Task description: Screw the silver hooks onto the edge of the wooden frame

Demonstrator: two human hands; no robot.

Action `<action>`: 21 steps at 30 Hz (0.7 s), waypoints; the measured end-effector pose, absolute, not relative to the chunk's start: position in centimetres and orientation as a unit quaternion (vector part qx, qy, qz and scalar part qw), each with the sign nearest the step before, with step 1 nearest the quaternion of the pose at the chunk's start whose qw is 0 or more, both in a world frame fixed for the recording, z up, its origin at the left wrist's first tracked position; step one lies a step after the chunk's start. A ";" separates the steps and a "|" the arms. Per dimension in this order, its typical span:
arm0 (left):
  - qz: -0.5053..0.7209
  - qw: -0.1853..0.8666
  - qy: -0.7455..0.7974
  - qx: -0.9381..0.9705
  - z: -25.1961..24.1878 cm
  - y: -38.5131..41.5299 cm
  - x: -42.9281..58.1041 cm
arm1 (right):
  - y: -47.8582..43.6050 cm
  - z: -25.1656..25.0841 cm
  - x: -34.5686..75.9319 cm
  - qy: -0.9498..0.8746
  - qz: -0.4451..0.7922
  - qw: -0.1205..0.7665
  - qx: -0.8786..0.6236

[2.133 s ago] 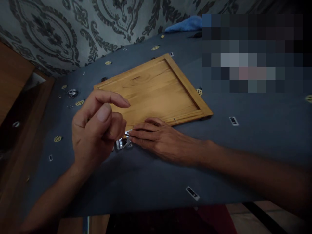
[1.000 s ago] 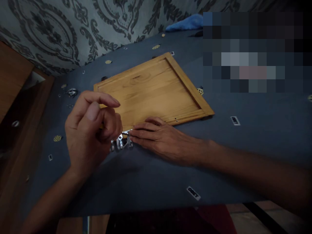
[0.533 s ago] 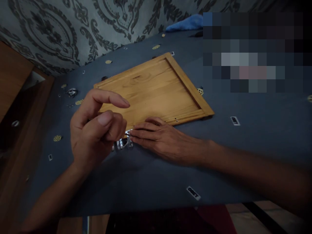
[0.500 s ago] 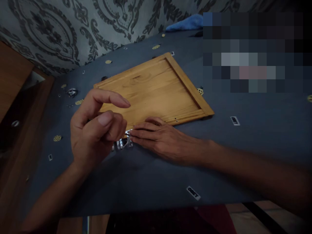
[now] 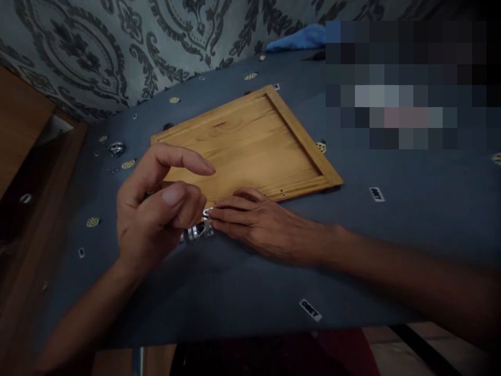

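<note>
A wooden cabinet door panel with a raised frame lies on the cloth-covered table. At its near edge sits a silver metal hinge, partly covered by both hands. My left hand is beside the hinge; its index finger arches free over the panel while thumb and other fingers are curled closed. Whatever those fingers hold is hidden. Resting along the panel's near edge, my right hand has its fingers close together, their tips holding the hinge.
Another silver hinge lies left of the panel, with tiny bits, perhaps screws, near it. A blue cloth is at the back by the patterned wall. Wooden furniture stands at left. The upper right is pixelated.
My left hand has shifted slightly to the right, and a thin dark shaft seen between it and the hinge is less visible. My right hand and the panel stay put.
</note>
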State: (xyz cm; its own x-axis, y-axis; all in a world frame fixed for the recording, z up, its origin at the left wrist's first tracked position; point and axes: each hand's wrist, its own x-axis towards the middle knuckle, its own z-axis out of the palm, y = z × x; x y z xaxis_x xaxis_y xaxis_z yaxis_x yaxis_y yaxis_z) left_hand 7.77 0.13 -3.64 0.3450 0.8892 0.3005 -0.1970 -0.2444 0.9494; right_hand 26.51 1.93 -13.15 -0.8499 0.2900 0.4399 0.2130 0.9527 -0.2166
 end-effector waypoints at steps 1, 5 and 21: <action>0.503 0.541 0.282 0.612 -3.6 0.2 7.8 | 1.9 -13.2 26.5 -0.958 0.080 0.245 -0.130; 0.561 0.504 0.276 0.596 -3.2 0.5 7.4 | 1.9 -13.4 26.5 -0.956 0.084 0.245 -0.135; 0.581 0.496 0.317 0.563 -3.7 0.2 7.5 | 2.0 -13.7 26.4 -0.954 0.086 0.253 -0.134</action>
State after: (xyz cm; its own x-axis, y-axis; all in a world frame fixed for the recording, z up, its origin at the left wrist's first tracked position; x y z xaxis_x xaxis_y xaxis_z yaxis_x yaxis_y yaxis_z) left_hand 7.47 0.25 -3.67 0.1242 0.9323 0.3396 -0.2193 -0.3080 0.9258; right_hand 26.41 2.00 -13.74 -0.8361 0.2990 0.4600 0.2118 0.9493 -0.2322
